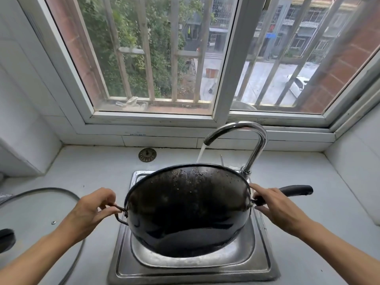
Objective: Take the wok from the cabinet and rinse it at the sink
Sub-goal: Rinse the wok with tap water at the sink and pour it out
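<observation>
a head-worn camera looks down at one stainless steel sink [261,262] set into a pale counter [86,177] below a window [156,118] with metal bars. one black wok [187,210] is held over the sink, tipped up so its dark, speckled outer underside faces the camera and its rim [185,167] stands at the top. its lower edge dips into the sink bowl.

two hands hold the wok. the left hand [92,210] is on the left side, with thumb and fingers curled around one small metal loop handle [120,214]. the right hand [277,204] is on the right side, resting over the base of one long black handle [296,191] that sticks out to the right; its fingers reach toward the rim, and how firmly they close on the handle cannot be told.

one curved chrome faucet [250,140] rises behind the wok at the right rear of the sink. a single stream of water [200,154] falls from its spout and goes down behind the raised rim.

on the counter at far left lies one glass lid [41,212] with a metal edge, and one dark knob [6,239] shows at the frame edge. one round metal drain strainer [147,154] lies on the counter behind the sink, near the wall. outside the window are green trees, buildings and one white car [298,85].
</observation>
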